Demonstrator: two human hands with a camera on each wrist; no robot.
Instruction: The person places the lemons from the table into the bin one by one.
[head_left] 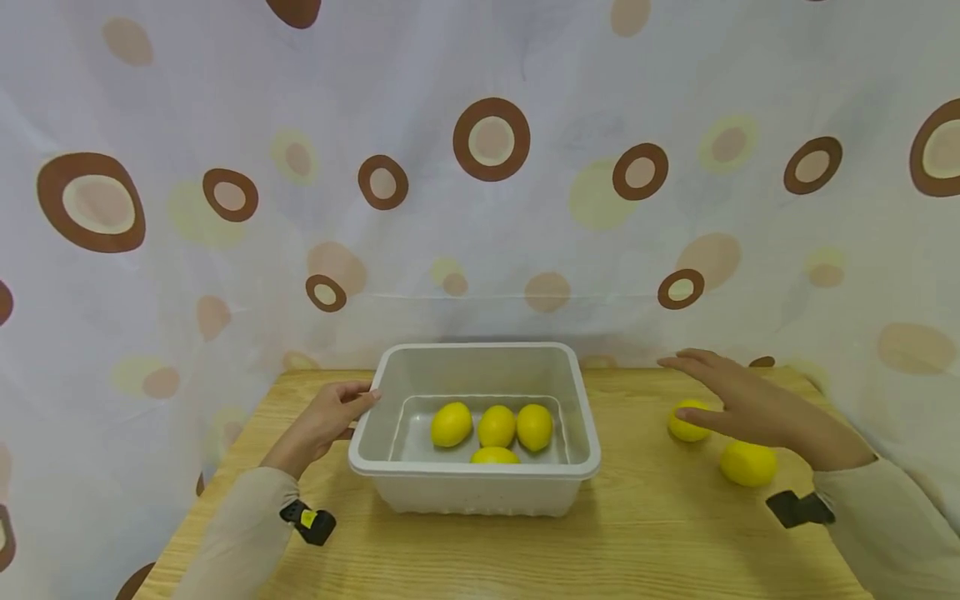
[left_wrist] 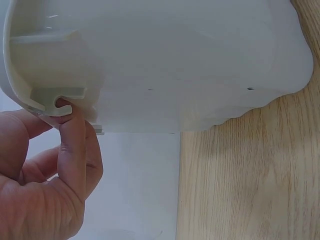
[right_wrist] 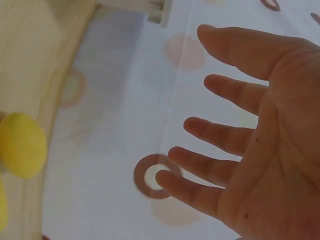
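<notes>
A light grey plastic bin [head_left: 480, 493] stands on the wooden table with several lemons [head_left: 452, 425] lying on its floor. My left hand [head_left: 321, 423] grips the bin's left rim; in the left wrist view its curled fingers [left_wrist: 72, 155] reach under the rim's lip from outside. Over at the right, my right hand [head_left: 750, 410] is held in the air with fingers straight and spread, palm bare in the right wrist view. Beneath it on the table are two lemons, one farther back [head_left: 684, 425] and partly covered by the thumb, the other nearer [head_left: 748, 467].
The wooden table [head_left: 480, 558] runs back to a pale curtain [head_left: 480, 242] printed with brown rings and spots, which hangs right behind the bin. Dark wrist cameras sit on both sleeves.
</notes>
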